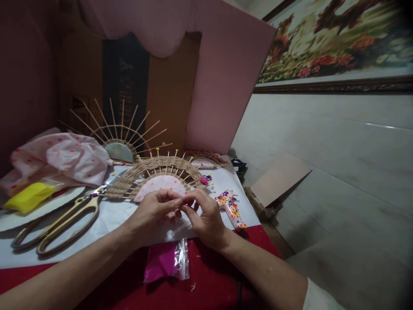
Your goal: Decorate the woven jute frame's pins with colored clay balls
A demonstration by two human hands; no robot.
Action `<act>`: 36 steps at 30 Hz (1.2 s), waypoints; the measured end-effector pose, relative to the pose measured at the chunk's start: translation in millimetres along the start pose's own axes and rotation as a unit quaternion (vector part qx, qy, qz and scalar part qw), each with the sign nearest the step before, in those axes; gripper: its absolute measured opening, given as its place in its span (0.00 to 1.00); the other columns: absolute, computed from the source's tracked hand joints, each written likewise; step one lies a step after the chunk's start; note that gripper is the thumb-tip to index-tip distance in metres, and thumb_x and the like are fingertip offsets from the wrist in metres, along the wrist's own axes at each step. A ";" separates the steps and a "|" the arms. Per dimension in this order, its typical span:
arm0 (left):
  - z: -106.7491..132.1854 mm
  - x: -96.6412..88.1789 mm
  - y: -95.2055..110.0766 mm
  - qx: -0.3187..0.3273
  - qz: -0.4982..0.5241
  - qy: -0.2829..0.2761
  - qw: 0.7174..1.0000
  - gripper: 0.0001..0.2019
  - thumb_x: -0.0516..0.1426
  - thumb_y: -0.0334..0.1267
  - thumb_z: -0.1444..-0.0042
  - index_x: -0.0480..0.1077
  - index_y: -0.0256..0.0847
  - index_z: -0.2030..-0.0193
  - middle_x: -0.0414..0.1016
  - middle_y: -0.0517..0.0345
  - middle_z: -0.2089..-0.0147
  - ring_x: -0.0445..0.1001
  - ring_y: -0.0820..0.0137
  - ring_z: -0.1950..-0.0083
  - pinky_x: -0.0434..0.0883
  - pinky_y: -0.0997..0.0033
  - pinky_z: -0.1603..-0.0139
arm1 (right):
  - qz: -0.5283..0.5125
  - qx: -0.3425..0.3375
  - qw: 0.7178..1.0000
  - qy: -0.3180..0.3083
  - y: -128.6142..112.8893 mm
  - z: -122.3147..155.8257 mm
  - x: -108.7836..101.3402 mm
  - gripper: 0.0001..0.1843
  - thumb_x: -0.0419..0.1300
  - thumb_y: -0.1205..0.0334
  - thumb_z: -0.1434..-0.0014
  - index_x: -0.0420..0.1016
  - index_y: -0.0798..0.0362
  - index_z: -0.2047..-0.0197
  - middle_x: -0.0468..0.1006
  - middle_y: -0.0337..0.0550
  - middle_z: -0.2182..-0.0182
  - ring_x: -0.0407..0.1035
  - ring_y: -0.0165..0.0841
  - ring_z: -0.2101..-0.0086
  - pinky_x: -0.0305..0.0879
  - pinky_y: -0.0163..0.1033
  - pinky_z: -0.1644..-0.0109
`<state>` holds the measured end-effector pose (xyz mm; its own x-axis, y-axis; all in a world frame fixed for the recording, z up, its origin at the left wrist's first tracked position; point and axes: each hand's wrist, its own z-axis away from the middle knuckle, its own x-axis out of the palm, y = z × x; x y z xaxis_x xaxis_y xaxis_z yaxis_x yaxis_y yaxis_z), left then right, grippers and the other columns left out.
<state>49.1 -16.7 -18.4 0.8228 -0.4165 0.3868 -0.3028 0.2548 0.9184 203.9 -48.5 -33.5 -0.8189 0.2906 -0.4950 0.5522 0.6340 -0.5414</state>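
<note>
My left hand [155, 211] and my right hand [206, 219] meet in front of a half-round woven fan piece [161, 170] with bead-tipped sticks and a pink dotted fabric centre [159, 184]. Both hands pinch their fingertips together at the fan's lower edge; what they hold is too small to make out. A small bag of pink material [166, 260] lies on the red cloth just below my hands.
Large brass scissors [56, 224] lie at the left on white paper. A flowered glue gun [230, 209] rests right of my hands. Behind stand another stick fan [119, 146], dotted fabric [61, 157], a yellow piece [29, 196] and a pink board [226, 82].
</note>
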 end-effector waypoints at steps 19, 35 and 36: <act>-0.3 1.3 -3.5 -0.007 0.003 0.008 1.000 0.14 0.67 0.42 0.58 0.70 0.35 0.78 0.69 0.61 0.81 0.62 0.79 0.81 0.59 0.80 0.81 | -0.026 0.010 0.999 0.037 -3.7 -2.2 -1.8 0.04 0.59 0.69 0.44 0.71 0.52 0.63 0.73 0.40 0.69 0.67 0.29 0.70 0.66 0.36 0.65; -0.2 -4.9 -6.6 -0.064 0.074 -0.071 0.993 0.12 0.64 0.41 0.50 0.74 0.32 0.67 0.70 0.59 0.76 0.64 0.81 0.80 0.63 0.83 0.81 | -0.116 0.034 0.991 0.059 0.3 -3.5 0.3 0.08 0.64 0.66 0.46 0.80 0.48 0.61 0.68 0.39 0.70 0.64 0.29 0.70 0.64 0.35 0.69; -0.1 -4.3 -6.6 -0.064 0.076 -0.072 0.992 0.12 0.64 0.41 0.50 0.74 0.32 0.67 0.69 0.60 0.77 0.64 0.81 0.81 0.63 0.83 0.82 | -0.110 0.034 0.992 0.057 1.0 -3.4 0.6 0.09 0.63 0.66 0.46 0.80 0.48 0.61 0.68 0.39 0.70 0.64 0.29 0.70 0.64 0.35 0.69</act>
<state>47.6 -16.5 -26.2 0.6924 -0.4826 0.5363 -0.3470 0.4290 0.8340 203.4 -45.3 -32.1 -0.9308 0.2331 -0.2815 0.3647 0.6424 -0.6740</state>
